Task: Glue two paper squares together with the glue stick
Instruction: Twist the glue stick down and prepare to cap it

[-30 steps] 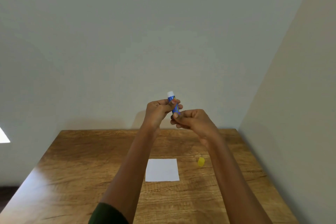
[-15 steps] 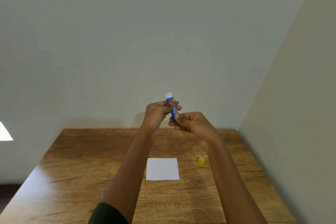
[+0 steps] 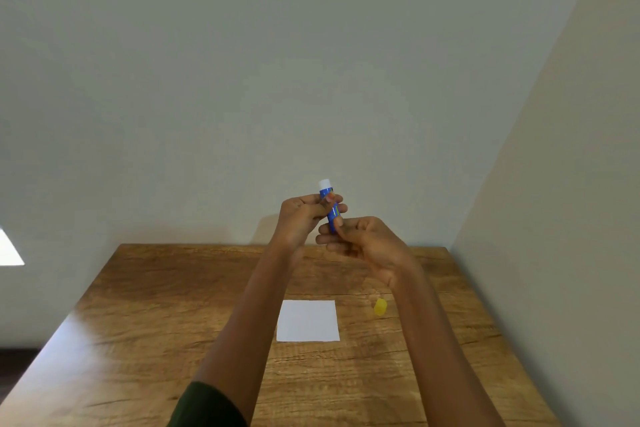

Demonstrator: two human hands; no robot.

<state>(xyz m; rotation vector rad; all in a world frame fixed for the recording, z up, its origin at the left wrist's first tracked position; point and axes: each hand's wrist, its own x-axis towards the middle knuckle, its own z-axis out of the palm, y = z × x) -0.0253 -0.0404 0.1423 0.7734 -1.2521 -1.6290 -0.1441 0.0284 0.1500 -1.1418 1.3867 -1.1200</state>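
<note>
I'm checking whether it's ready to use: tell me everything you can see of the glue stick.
The glue stick is a slim blue tube, plastic by its look, with small coloured markings and a white top end. It is held nearly upright, its top leaning slightly left, in the air above the far edge of the table. The left hand grips its upper part; the right hand pinches its lower end.

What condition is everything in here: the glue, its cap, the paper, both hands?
Glue stick: uncapped, white tip up, held above the table.
Yellow cap: off, lying on the table right of the paper.
Paper square: flat on the table, untouched.
Left hand: fingers curled round the stick's upper part.
Right hand: fingers pinching the stick's lower end.
</note>
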